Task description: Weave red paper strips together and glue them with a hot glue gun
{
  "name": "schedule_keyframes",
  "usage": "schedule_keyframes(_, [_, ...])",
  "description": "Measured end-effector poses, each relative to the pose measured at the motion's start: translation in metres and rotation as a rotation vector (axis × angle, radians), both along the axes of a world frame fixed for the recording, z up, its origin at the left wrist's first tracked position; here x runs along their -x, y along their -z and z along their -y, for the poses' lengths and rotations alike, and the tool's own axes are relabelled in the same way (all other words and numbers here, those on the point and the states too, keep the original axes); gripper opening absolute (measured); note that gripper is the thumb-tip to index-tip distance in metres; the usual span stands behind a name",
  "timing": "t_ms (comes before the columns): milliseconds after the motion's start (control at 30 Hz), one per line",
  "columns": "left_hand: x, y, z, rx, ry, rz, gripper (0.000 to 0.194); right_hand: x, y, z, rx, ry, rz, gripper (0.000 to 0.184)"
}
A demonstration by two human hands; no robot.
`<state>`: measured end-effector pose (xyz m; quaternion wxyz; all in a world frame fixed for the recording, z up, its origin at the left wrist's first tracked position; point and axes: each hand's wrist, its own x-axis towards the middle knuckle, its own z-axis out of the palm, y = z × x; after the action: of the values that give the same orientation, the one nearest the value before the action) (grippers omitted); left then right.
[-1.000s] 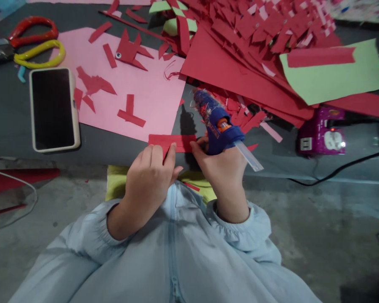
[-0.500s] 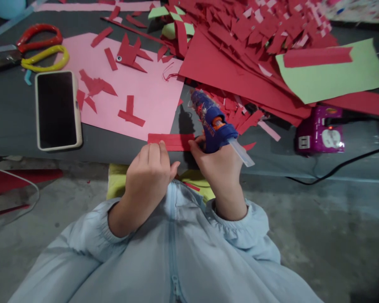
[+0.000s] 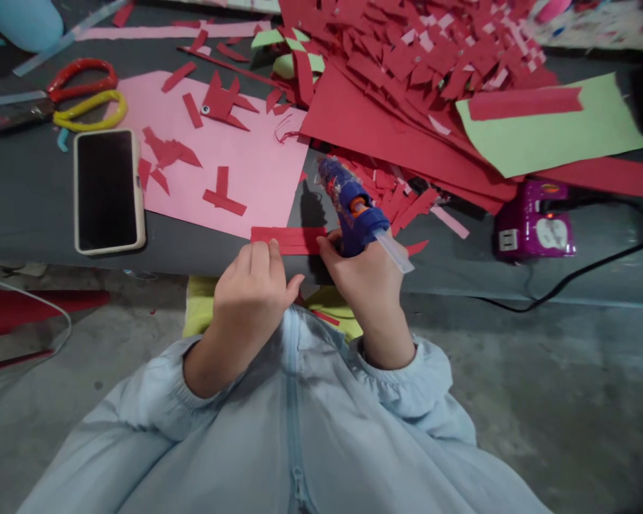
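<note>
A folded red paper strip [image 3: 294, 240] lies along the table's near edge, overlapping the corner of a pink sheet [image 3: 193, 171]. The fingertips of my left hand [image 3: 251, 285] rest on the strip's lower left part, with the thumb stretched out to the side; nothing is gripped in that hand. My right hand [image 3: 372, 285] is wrapped round the handle of a blue hot glue gun [image 3: 350, 196], while its thumb and fingertips reach the strip's right end. The gun points up and away, and a clear glue stick [image 3: 393, 251] sticks out of its back.
On the pink sheet are a red paper fish [image 3: 225, 103] and several scraps. A phone [image 3: 110, 191] and scissors [image 3: 85, 93] lie at left. Red paper [image 3: 375, 121] is heaped at back right, beside a green sheet [image 3: 562, 135]. A purple power box [image 3: 535, 221] with a black cord stands at right.
The camera view has shifted slightly. Both hands keep nearly the same position at the red strip, and the right still grips the glue gun.
</note>
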<state>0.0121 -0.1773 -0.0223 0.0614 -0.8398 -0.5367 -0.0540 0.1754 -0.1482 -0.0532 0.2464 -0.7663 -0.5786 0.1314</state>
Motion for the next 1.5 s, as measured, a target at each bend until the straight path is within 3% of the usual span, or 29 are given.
schedule_keyframes(200, [0.016,-0.004,-0.012,0.088,0.055,0.078,0.027,0.0,0.001,-0.002,0.01,-0.008,0.032,0.023])
schedule_keyframes(433, [0.043,-0.008,-0.021,0.338,0.002,0.384,0.031,0.001,-0.001,-0.002,-0.043,-0.018,0.044,0.025])
schedule_keyframes(633, [0.06,0.0,-0.022,0.221,0.014,0.628,0.03,0.002,-0.004,-0.003,-0.006,-0.01,0.069,0.026])
schedule_keyframes(767, [0.068,0.0,-0.028,0.158,0.06,0.544,0.036,0.002,-0.004,-0.003,0.004,0.006,0.061,0.028])
schedule_keyframes(1067, [0.072,0.004,-0.042,0.142,0.365,0.282,0.04,0.002,-0.001,-0.002,-0.059,0.011,0.074,0.027])
schedule_keyframes(1267, [0.08,0.007,-0.043,0.095,0.338,0.326,0.037,0.003,-0.001,-0.001,-0.008,0.011,0.09,0.024])
schedule_keyframes(1500, [0.081,0.005,-0.04,0.106,0.342,0.24,0.037,0.004,-0.003,-0.001,-0.003,0.005,0.108,0.025])
